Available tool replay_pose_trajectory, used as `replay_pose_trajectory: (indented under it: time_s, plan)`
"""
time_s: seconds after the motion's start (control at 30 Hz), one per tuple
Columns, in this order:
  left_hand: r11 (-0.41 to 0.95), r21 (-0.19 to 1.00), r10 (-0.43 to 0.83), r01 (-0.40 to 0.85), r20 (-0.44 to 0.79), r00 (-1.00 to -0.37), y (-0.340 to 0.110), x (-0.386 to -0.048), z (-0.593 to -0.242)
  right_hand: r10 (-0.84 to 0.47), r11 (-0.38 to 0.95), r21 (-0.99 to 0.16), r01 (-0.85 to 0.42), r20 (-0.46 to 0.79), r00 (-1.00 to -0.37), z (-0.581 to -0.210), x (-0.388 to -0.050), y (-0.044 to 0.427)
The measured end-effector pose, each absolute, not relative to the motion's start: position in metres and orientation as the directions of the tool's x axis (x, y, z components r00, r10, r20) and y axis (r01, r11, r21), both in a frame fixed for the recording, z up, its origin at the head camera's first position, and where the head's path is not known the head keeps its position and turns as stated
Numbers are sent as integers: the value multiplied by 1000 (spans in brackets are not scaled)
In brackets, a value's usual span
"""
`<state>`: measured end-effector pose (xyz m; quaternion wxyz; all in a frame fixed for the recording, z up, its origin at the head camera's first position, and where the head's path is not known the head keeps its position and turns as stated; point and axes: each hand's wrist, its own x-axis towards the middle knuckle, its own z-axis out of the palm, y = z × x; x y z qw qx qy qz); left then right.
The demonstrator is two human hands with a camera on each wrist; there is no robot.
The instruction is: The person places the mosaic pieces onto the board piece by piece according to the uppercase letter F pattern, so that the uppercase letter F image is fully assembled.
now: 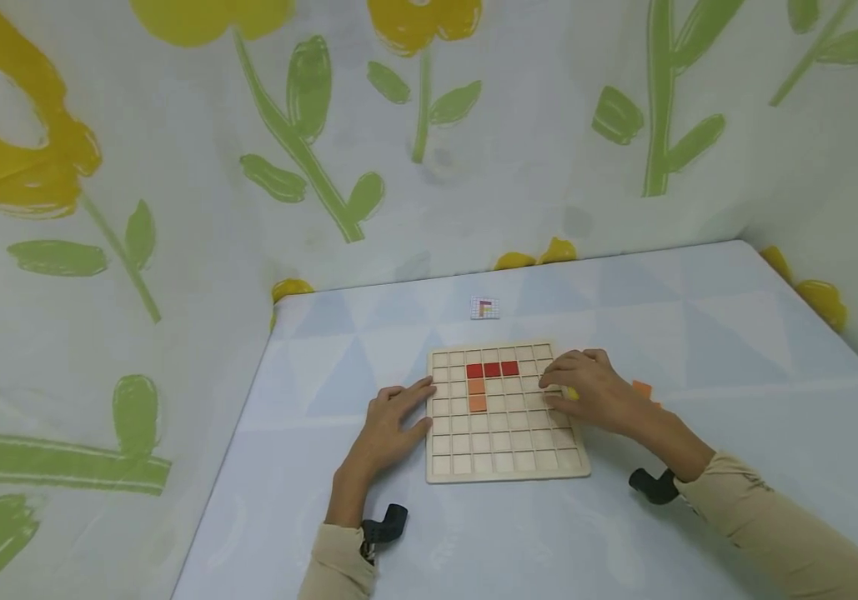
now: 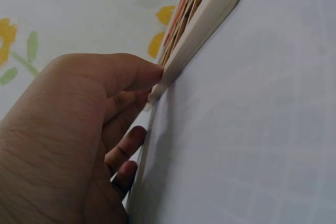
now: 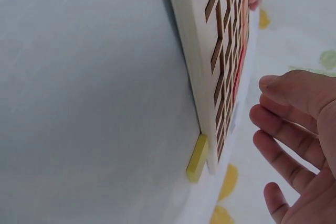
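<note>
Three red tiles [image 1: 492,369], two orange tiles [image 1: 477,402] in board [image 1: 504,442]; yellow tile [image 3: 197,159], orange pieces [image 1: 642,388] unplaced right of it. Left hand [image 1: 389,425] spread; right hand [image 1: 597,393] loose, empty.

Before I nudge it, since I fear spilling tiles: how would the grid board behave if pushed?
The grid board is probably stiff, judging by its thick, straight edge. Lying flat, it would likely slide rather than tip. The red tiles and orange tiles sit in ridged cells, so should ride along.
</note>
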<state>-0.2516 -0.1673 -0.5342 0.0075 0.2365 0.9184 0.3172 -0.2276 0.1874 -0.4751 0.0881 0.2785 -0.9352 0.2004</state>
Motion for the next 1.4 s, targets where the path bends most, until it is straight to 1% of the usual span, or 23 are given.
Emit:
replay_pose_trajectory:
  time_s: [0.3,0.47,0.7,0.8,1.0,1.13,1.4]
  plan:
    - [699,590,426,405,111,-898,-169,-251,-536,-453,787,-315,-531,289,-843,-479,-221,205]
    - [696,588,434,412,112,-894,-170,-252,-537,-433,807,-303,-507,279,-857,-480,-216,216]
    - [671,603,445,431,136,-885,-170,-252,-535,-428,804,-277,-526,343,-836,-480,-209,232]
    - [668,604,452,435,135,-882,-170,-253,-535,-409,816,-275,-508,347,-844,-480,-205,240]
    - [666,607,453,434,132,-881,-170,-253,-535,-349,865,-274,-420,273,-897,-481,-198,255]
    - [668,603,452,436,137,-881,-169,-252,-535,-307,883,-298,-362,216,-927,-482,-195,263]
    - [677,593,453,435,130,-882,-168,-252,-534,-264,897,-300,-323,222,-939,-489,-189,276]
